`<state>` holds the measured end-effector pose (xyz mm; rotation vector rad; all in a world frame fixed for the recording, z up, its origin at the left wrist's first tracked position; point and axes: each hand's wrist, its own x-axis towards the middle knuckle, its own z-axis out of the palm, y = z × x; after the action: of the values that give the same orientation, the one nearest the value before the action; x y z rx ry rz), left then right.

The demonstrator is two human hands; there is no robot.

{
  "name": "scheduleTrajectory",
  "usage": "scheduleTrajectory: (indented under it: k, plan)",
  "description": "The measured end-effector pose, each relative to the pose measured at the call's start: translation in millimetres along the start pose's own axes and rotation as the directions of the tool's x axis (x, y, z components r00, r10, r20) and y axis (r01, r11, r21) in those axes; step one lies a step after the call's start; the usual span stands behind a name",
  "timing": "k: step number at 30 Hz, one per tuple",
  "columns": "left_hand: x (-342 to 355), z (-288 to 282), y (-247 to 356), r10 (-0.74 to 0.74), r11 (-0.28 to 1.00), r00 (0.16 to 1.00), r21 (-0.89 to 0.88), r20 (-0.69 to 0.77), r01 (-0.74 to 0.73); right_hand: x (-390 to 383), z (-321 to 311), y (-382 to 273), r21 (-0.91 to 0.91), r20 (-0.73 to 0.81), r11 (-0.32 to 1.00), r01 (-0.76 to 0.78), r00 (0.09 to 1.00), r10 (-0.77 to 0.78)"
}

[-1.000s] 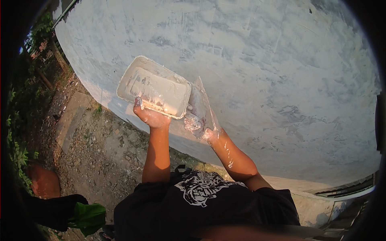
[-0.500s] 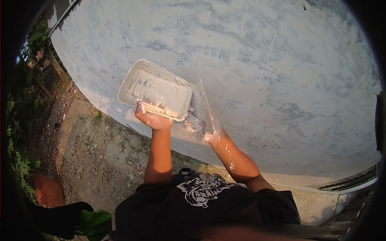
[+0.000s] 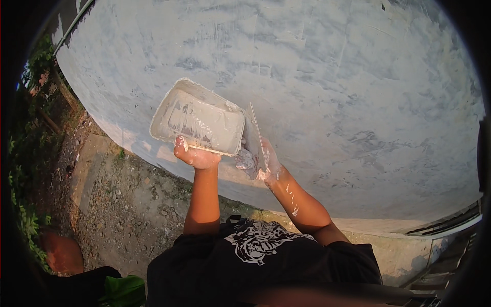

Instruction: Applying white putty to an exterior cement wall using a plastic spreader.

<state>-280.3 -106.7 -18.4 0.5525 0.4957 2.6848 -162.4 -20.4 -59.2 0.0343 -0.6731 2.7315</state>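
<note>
My left hand (image 3: 203, 159) grips the near edge of a rectangular plastic tub (image 3: 162, 118), thumb hooked over the rim. Pale wet plaster smears the tub's walls and floor. Close to its right end, my right hand (image 3: 274, 159) is closed on a flat plastering trowel (image 3: 259, 134). The trowel's thin blade stands nearly upright, seen almost edge-on, so its handle is largely hidden. White plaster coats both hands and streaks my right forearm. Whether the blade touches the tub's rim I cannot tell.
A large wall (image 3: 358, 97) with patchy grey and white plaster fills the view ahead. Along its foot runs stony ground (image 3: 135, 204). Plants (image 3: 30, 220) grow at the far left, beside a reddish-brown rounded object (image 3: 62, 251). A slatted opening (image 3: 450, 220) lies at lower right.
The trowel has turned slightly, and more of my right hand shows behind its blade. The tub has barely moved, still in my left hand. The view has shifted a little.
</note>
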Motion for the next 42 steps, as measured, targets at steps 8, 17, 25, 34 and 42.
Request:
scheduleTrajectory:
  k: [8, 17, 25, 34, 42]
  plan:
    - [-1.9, 0.2, -4.1, 0.090, 0.996, 0.995, 0.023, -0.032, -0.089, 9.6, -18.3, -3.4, 0.155, 0.181, 0.981, -0.118, 0.979, 0.089]
    - [3.6, -23.4, 6.2, 0.145, 0.989, 0.983, -0.007, 0.112, -0.145, 7.1, 43.8, -11.9, 0.050, -0.199, 0.980, -0.191, 0.960, 0.198]
    - [5.0, -28.0, 7.4, 0.158, 0.987, 0.987, -0.022, 0.022, -0.158, 46.7, -32.3, 7.9, 0.178, 0.295, 0.912, -0.370, 0.904, 0.309]
    - [5.9, -40.0, 3.4, 0.164, 0.986, 0.986, -0.004, -0.042, -0.165, 43.3, -17.0, 7.5, 0.335, 0.090, 0.874, -0.352, 0.935, 0.342]
    - [2.4, -39.2, 10.9, 0.140, 0.990, 0.985, 0.048, -0.101, -0.136, 53.3, -70.4, 15.6, 0.274, 0.393, 0.853, -0.443, 0.862, 0.321]
